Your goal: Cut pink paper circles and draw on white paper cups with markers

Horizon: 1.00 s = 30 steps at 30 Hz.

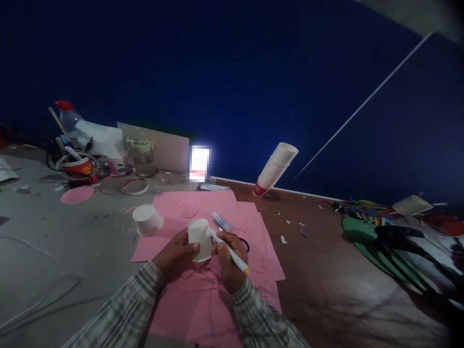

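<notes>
My left hand (177, 252) is closed around the side of a white paper cup (200, 244), which is bottom-up or nearly so; I cannot tell for certain. A white marker (232, 255) with a yellow end is gripped in my right hand (232, 266), its tip touching the cup near the upper right edge, where a small yellow mark shows. Pink paper sheets (268, 261) lie beneath both hands. Just beyond the cup are scissors (245, 244), partly hidden by my right hand, and a clear tube-like item (222, 221).
Another white tub (147, 220) stands to the left. A tall leaning stack of paper cups (277, 166) is behind, near the blue wall. At the back left are a glass jar (142, 157) and a pink cup (116, 165). Wires (369, 210) and a green disc (362, 246) lie right.
</notes>
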{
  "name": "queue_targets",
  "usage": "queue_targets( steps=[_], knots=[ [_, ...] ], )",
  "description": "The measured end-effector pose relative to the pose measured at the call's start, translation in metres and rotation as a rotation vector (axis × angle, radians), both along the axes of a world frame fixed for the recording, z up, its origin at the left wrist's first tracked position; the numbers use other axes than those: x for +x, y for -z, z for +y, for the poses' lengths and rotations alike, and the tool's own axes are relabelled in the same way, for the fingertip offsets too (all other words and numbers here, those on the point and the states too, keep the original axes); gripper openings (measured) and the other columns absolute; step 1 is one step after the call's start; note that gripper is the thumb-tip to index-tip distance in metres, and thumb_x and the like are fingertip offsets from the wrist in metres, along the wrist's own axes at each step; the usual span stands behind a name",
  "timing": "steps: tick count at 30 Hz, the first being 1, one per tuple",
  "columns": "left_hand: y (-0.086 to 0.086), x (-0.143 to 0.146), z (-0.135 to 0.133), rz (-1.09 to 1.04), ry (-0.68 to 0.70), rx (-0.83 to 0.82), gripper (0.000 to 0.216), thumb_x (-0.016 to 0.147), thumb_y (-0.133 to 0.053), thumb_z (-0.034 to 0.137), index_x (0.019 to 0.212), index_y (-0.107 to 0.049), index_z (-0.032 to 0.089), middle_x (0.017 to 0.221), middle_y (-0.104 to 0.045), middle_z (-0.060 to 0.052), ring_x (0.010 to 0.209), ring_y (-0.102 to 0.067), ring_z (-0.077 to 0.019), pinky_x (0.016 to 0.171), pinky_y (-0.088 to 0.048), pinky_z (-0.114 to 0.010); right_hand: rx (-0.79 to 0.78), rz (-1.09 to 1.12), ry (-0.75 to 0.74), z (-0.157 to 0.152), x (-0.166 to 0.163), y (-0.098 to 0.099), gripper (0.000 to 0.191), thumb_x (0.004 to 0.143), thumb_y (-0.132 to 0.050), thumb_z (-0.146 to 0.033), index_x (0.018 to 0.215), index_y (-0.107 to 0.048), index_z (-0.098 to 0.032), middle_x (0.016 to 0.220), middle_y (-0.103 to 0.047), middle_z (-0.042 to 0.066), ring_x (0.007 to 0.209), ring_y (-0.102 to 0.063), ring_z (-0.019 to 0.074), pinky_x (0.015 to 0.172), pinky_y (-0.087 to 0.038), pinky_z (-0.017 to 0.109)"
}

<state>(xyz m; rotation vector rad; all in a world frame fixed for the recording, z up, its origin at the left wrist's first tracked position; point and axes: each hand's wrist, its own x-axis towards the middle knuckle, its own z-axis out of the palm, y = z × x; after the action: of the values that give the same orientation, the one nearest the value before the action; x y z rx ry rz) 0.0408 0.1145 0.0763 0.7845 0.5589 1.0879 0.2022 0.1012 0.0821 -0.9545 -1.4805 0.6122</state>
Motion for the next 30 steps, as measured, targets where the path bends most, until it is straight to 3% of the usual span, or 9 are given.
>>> queue_targets(
  steps=[12, 24, 30],
  knots=[
    [0.001, 0.0, 0.0002, 0.011, 0.029, 0.014, 0.041, 0.071, -0.08, 0.031, 0.104, -0.065, 0.014, 0.089, -0.069, -0.009, 0.079, -0.064, -0.0205, 0.071, -0.05, -0.029, 0.081, 0.0, -0.029, -0.003, -0.0038, -0.0053, 0.018, 0.091, -0.052, -0.026, 0.104, -0.062, -0.019, 0.073, -0.068, 0.003, 0.064, -0.068, 0.0183, 0.06, -0.057, 0.031],
    [0.0053, -0.0008, 0.0016, -0.013, 0.036, 0.017, 0.043, 0.072, -0.08, 0.029, 0.108, -0.065, 0.013, 0.095, -0.071, -0.012, 0.085, -0.066, -0.0242, 0.074, -0.05, -0.032, 0.031, -0.007, -0.023, -0.0039, -0.0025, -0.0036, 0.022, 0.092, -0.051, -0.036, 0.098, -0.064, -0.018, 0.068, -0.066, 0.003, 0.063, -0.067, 0.0199, 0.06, -0.057, 0.033],
    [0.0056, -0.0032, 0.0024, 0.026, -0.019, -0.035, 0.055, 0.065, -0.084, 0.034, 0.112, -0.065, 0.013, 0.101, -0.071, -0.014, 0.089, -0.066, -0.0258, 0.074, -0.05, -0.031, -0.043, 0.238, 0.021, 0.0056, -0.0061, 0.0006, 0.036, 0.1, -0.038, -0.039, 0.127, -0.051, -0.019, 0.086, -0.068, 0.005, 0.054, -0.061, 0.0128, 0.054, -0.055, 0.03]
  ],
)
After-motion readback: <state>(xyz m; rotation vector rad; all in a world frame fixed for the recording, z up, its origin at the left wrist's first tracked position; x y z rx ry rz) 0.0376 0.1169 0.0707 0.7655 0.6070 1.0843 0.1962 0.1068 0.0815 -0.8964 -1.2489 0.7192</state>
